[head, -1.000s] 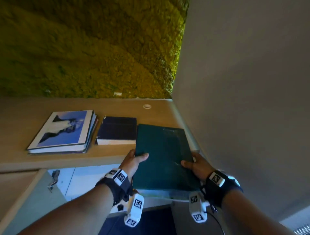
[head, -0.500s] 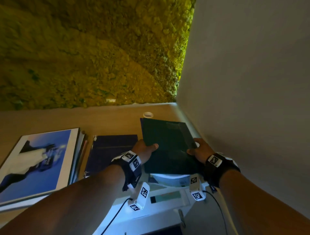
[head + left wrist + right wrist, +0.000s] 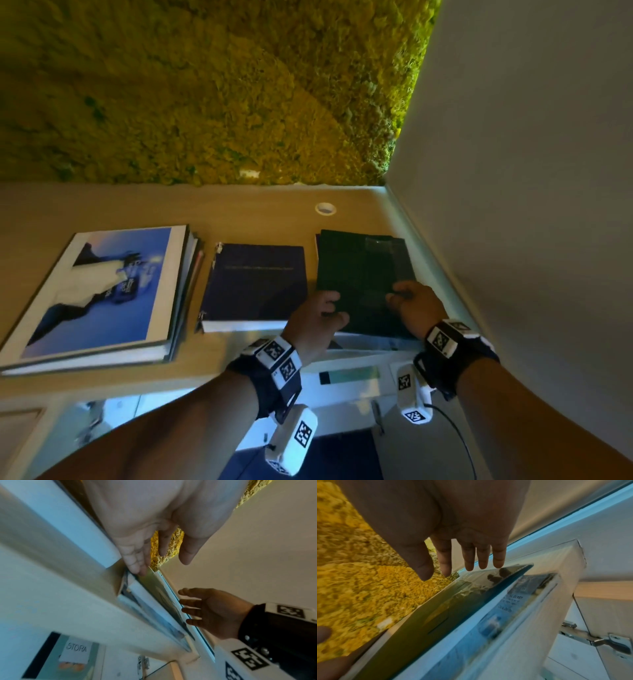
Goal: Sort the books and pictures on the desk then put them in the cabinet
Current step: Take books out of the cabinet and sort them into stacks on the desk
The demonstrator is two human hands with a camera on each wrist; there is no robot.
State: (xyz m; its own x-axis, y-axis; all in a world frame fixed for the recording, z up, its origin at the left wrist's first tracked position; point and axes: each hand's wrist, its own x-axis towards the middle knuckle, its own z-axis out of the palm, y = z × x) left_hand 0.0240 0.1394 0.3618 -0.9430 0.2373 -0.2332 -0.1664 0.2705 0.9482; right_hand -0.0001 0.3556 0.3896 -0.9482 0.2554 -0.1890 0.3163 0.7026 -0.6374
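Observation:
A dark green book (image 3: 359,274) lies flat at the right end of the desk (image 3: 239,212), on top of a lighter printed item (image 3: 510,601). My left hand (image 3: 322,308) is at its near left corner. In the left wrist view its straight fingers (image 3: 137,563) touch the cover's edge. My right hand (image 3: 407,298) hovers over the near right part with straight, spread fingers (image 3: 469,561), mirrored in the glossy cover (image 3: 453,601). A navy book (image 3: 257,281) lies in the middle. A stack topped by a blue-and-white picture (image 3: 102,291) lies at the left.
A grey wall (image 3: 531,171) runs close along the desk's right edge, and a moss wall (image 3: 205,85) stands behind. A white cable hole (image 3: 325,208) sits behind the green book. Below the desk the cabinet is open, showing a labelled box (image 3: 75,654) and a door hinge (image 3: 597,639).
Both hands pushed the green book from over the desk's front edge back onto the desk, then loosened their hold. The head view tilted down and closer to the desk.

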